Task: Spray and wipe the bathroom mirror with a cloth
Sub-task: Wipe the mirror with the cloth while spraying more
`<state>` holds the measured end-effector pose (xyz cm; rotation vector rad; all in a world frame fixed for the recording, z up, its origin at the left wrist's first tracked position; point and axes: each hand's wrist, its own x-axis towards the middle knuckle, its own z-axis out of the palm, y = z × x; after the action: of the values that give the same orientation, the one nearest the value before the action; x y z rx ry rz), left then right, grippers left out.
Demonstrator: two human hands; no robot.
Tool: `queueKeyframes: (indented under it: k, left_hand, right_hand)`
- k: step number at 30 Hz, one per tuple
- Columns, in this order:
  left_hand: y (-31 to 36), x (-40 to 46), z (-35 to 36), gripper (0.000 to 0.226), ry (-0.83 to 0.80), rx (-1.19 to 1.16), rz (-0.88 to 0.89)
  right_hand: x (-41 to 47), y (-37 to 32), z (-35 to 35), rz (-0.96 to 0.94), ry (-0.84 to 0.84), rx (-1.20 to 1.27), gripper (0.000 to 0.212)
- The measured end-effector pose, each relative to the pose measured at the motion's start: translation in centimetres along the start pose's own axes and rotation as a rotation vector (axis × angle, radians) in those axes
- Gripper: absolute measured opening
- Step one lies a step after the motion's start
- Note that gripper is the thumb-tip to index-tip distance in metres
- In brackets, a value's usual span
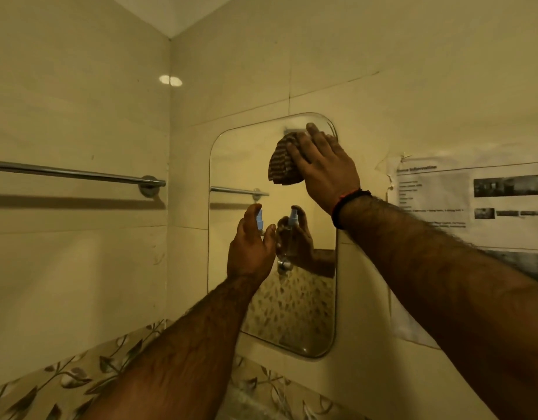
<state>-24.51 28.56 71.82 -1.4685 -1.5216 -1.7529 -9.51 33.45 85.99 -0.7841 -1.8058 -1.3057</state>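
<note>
The right hand (322, 168) lies flat, fingers straight, pressing a striped cloth (281, 163) against the mirror (231, 165) near its top right corner. The cloth sticks out left of the fingers. Lower down, the left hand (249, 247) curls round a small spray bottle (259, 219), held upright near the glass.

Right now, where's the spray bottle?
Head view, centre: the spray bottle is gripped in the left hand, at the left side of the mirror, below the cloth.

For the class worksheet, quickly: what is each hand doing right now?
Left hand: grips the spray bottle.
Right hand: open, pressing the cloth against the mirror.
</note>
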Motion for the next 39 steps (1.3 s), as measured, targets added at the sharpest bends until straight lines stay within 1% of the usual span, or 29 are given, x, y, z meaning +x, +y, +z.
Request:
queueKeyframes:
  k: [4, 13, 16, 20, 25, 30, 39]
  left_hand:
    - [-1.0, 0.5, -0.3, 0.057, 0.007, 0.022, 0.001]
    - [-4.3, 0.5, -1.5, 0.056, 0.038, 0.064, -0.031]
    - [-5.3, 0.7, -1.9, 0.056, 0.050, 0.093, -0.035]
    - [-6.4, 1.2, -2.6, 0.056, 0.044, 0.103, -0.044]
    - [-7.8, 1.9, -3.2, 0.055, 0.057, 0.119, -0.049]
    - [-8.7, 2.2, -3.8, 0.057, 0.075, 0.124, -0.017]
    - [-9.7, 2.4, -4.1, 0.058, 0.094, 0.167, -0.052]
  right_hand:
    - [2.1, -0.3, 0.2, 0.087, 0.002, 0.000, 0.066]
    - [5.3, -2.2, 1.2, 0.155, 0.009, -0.078, 0.069]
    - [5.6, -3.3, 1.2, 0.187, -0.012, -0.045, 0.068]
    - [7.2, -4.7, 2.6, 0.159, 0.000, -0.087, 0.069]
    - [8.6, -6.7, 3.8, 0.144, -0.047, -0.080, 0.070]
    - [9.7, -8.4, 4.2, 0.099, -0.066, -0.104, 0.069]
    - [12.1, -11.2, 6.1, 0.073, -0.079, -0.106, 0.066]
